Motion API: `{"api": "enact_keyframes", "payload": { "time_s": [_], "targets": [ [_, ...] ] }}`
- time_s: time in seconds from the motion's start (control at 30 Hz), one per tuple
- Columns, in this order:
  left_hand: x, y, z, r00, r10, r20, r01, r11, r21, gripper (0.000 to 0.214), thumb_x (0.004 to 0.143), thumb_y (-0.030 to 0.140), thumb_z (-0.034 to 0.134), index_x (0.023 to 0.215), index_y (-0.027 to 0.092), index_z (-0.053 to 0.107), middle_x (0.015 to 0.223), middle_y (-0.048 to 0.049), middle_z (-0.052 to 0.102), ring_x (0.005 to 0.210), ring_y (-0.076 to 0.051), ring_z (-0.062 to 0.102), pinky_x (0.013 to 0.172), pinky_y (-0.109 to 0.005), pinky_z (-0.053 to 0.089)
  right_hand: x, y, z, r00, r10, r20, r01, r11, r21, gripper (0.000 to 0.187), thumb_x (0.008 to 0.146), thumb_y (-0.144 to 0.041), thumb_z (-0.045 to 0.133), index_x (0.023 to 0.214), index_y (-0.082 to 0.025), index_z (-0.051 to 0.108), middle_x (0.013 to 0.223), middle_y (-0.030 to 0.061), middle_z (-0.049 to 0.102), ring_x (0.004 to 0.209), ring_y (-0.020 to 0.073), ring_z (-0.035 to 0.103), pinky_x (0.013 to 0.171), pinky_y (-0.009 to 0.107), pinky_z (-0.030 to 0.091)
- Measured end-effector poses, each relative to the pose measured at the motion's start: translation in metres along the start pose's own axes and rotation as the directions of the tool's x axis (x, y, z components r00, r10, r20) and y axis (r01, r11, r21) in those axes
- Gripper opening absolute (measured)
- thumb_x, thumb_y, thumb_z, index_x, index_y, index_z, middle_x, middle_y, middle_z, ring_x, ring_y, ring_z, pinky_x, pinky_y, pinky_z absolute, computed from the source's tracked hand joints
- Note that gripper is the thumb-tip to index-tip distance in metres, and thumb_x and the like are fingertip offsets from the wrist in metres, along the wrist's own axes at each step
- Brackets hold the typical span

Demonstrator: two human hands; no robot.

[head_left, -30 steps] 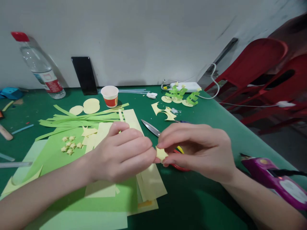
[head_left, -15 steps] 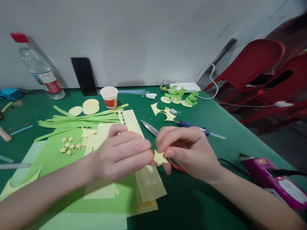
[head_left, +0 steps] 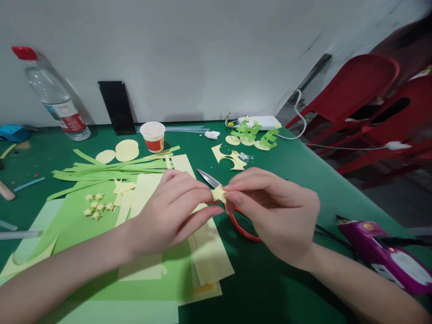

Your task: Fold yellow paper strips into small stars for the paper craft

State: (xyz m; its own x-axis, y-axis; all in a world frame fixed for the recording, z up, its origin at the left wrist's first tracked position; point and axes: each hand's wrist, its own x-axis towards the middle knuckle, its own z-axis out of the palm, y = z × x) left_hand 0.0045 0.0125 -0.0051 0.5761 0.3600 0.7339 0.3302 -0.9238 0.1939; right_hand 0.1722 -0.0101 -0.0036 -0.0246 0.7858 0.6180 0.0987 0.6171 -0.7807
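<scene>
A small puffy yellow paper star [head_left: 218, 193] is pinched between the fingertips of my left hand [head_left: 168, 211] and my right hand [head_left: 273, 211], held above the green table [head_left: 297, 180]. Both hands are closed on it. Under them lie yellow paper strips [head_left: 209, 252] and red-handled scissors [head_left: 236, 220], whose blades point toward the back left. A cluster of several finished little stars [head_left: 97, 206] rests on a light green sheet [head_left: 81, 220] to the left.
A purple glue gun [head_left: 381, 256] lies at the right edge. Green strips [head_left: 111, 168], yellow discs [head_left: 126, 150], a paper cup [head_left: 153, 136], a water bottle [head_left: 54, 96], a black phone [head_left: 117, 107] and green paper trees [head_left: 251, 132] stand further back. Red chairs [head_left: 357, 99] are beyond the table.
Both hands have lifted the star a little up and back. My right hand has turned, its fingers now gripping the star from the right side.
</scene>
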Motion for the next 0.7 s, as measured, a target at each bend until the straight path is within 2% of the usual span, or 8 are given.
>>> {"api": "enact_keyframes", "payload": {
  "time_s": [0.1,0.2,0.27,0.37,0.43,0.53,0.63,0.7],
  "targets": [
    [0.000,0.002,0.000,0.999,0.012,-0.030,-0.011,1.000,0.027,0.006,0.084,0.015,0.056,0.079,0.012,0.056,0.072,-0.0047,0.067,0.066,-0.013,0.055,0.062,-0.030,0.040,0.000,-0.003,0.000,0.995,-0.087,0.043,0.091,0.991,-0.101,0.021,0.070,-0.003,0.065,0.075,-0.023,0.068,0.068,-0.0010,0.066,0.060,0.0110,0.059,0.054,0.024,0.051],
    [0.001,0.004,-0.001,0.999,0.004,-0.052,-0.004,1.000,-0.002,0.005,0.082,0.011,0.057,0.077,0.011,0.057,0.070,-0.0048,0.067,0.063,-0.013,0.055,0.060,-0.030,0.038,0.001,-0.004,-0.001,0.991,-0.112,0.067,0.118,0.988,-0.095,0.020,0.070,-0.003,0.065,0.076,-0.023,0.068,0.067,-0.0005,0.065,0.060,0.0106,0.059,0.054,0.023,0.050],
    [0.003,0.005,-0.001,0.998,-0.037,-0.049,0.033,0.996,-0.081,0.006,0.081,0.008,0.057,0.076,0.011,0.058,0.070,-0.0056,0.067,0.063,-0.013,0.055,0.061,-0.031,0.039,0.001,-0.005,-0.003,0.992,-0.088,0.085,0.093,0.994,-0.052,0.021,0.073,-0.004,0.063,0.079,-0.023,0.069,0.068,-0.0002,0.065,0.060,0.0111,0.059,0.053,0.024,0.050],
    [0.004,0.007,-0.003,0.988,-0.156,-0.008,0.146,0.939,-0.311,0.011,0.083,0.009,0.054,0.074,0.011,0.060,0.067,-0.0058,0.066,0.062,-0.013,0.056,0.061,-0.030,0.041,0.001,-0.006,-0.004,0.991,-0.039,0.124,0.040,0.999,-0.008,0.026,0.078,-0.004,0.056,0.084,-0.026,0.069,0.072,-0.0001,0.066,0.060,0.0115,0.060,0.051,0.024,0.049],
    [0.005,0.009,-0.005,0.961,-0.268,0.068,0.266,0.832,-0.487,0.015,0.084,0.011,0.053,0.072,0.012,0.061,0.064,-0.0039,0.065,0.061,-0.012,0.056,0.062,-0.029,0.044,0.001,-0.008,-0.005,0.991,-0.027,0.129,0.029,0.999,-0.019,0.028,0.077,-0.003,0.054,0.083,-0.026,0.069,0.071,-0.0004,0.066,0.058,0.0108,0.059,0.047,0.023,0.047],
    [0.006,0.012,-0.008,0.876,-0.415,0.244,0.462,0.580,-0.671,0.018,0.085,0.015,0.053,0.069,0.015,0.062,0.063,-0.0015,0.063,0.062,-0.012,0.057,0.061,-0.025,0.047,0.002,-0.012,-0.006,0.992,-0.030,0.125,0.038,0.997,-0.065,0.027,0.074,-0.002,0.055,0.080,-0.025,0.068,0.070,0.0000,0.065,0.055,0.0106,0.055,0.043,0.023,0.043],
    [0.005,0.013,-0.008,0.794,-0.451,0.407,0.566,0.306,-0.766,0.020,0.085,0.018,0.054,0.067,0.016,0.063,0.062,-0.0014,0.062,0.062,-0.011,0.057,0.060,-0.023,0.048,0.003,-0.014,-0.008,0.992,-0.023,0.122,0.035,0.995,-0.097,0.025,0.074,-0.002,0.057,0.078,-0.025,0.066,0.066,0.0003,0.062,0.056,0.0120,0.054,0.044,0.024,0.042],
    [0.005,0.013,-0.008,0.765,-0.437,0.473,0.585,0.164,-0.794,0.021,0.085,0.018,0.053,0.067,0.016,0.063,0.061,-0.0013,0.061,0.060,-0.010,0.055,0.060,-0.022,0.048,0.003,-0.015,-0.011,0.989,-0.010,0.149,0.023,0.996,-0.085,0.024,0.074,-0.005,0.058,0.084,-0.025,0.066,0.068,0.0007,0.061,0.060,0.0127,0.053,0.047,0.025,0.043]
  ]
}}
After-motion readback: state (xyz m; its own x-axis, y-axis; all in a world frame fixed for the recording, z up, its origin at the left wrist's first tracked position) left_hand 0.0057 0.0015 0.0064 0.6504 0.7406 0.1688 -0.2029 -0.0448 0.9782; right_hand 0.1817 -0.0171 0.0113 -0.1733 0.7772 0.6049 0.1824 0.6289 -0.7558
